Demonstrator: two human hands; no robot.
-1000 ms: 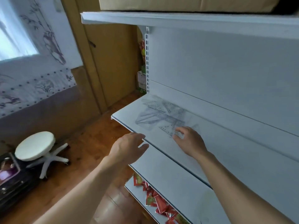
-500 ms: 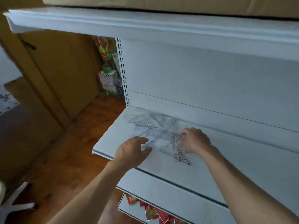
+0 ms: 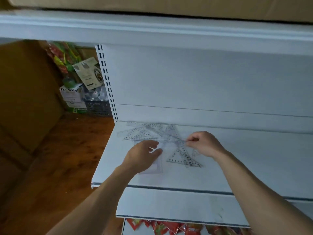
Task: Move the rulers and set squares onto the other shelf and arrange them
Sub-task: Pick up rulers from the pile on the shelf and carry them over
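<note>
Right hand: fingers curled, thumb and forefinger pinched on the end of a long clear plastic ruler, which runs from the fingertips toward 10 o'clock into the heap.

Left hand: fingers relaxed and slightly spread, thumb apart, holding nothing. It sits low over the shelf at 8 o'clock of the right hand. Cannot tell whether the fingertips touch the surface. A pale translucent plastic sheet shows just under its wrist side.

Heap of clear plastic rulers and set squares: lies criss-crossed on the white metal middle shelf, at the left rear corner against the back panel, at 12 o'clock of the left hand. One clear triangular set square with black numerals lies flat apart from the heap, between the two hands and at 7 o'clock of the right hand.

Surroundings:
- White lower shelf juts out at 6 o'clock of the middle shelf, with red foil packets below it.
- White top shelf is at 12 o'clock, with a brown cardboard box on it.
- White slotted upright stands at the left rear edge.
- Dark blue plastic crate and coloured packages stand on the brown wooden floor at 9 o'clock.
</note>
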